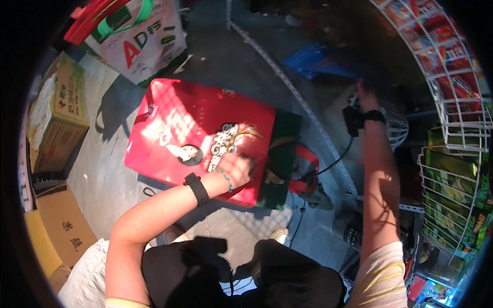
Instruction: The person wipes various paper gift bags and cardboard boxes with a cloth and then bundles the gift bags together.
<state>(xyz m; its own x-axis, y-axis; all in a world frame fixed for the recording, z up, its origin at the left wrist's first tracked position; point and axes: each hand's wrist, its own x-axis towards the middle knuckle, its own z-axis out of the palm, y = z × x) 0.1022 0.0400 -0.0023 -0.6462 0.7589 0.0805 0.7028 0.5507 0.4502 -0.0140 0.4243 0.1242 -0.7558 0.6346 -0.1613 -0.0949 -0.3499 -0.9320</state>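
A large red printed gift bag or box (173, 115) with a dark green end (279, 173) lies on the floor before me. It bears a portrait and writing. My left hand (235, 169) rests on its printed face, fingers curled and partly lost in glare and shadow; whether they pinch anything is unclear. Out to the right, my right hand (368, 99) reaches into shade by a blue plastic bag or sheet (319, 61). Its fingertips are dark and blurred, so a hold on the blue plastic cannot be made out. A black device (350, 120) with a cable sits at the right wrist.
Cardboard cartons (65, 111) line the left side. A white printed bag (150, 50) stands at upper left. Perforated metal shelf strips (277, 69) cross the floor. White wire racks (446, 81) with snack packets (450, 192) rise at right. A cable (335, 163) trails beside a red strap (310, 154).
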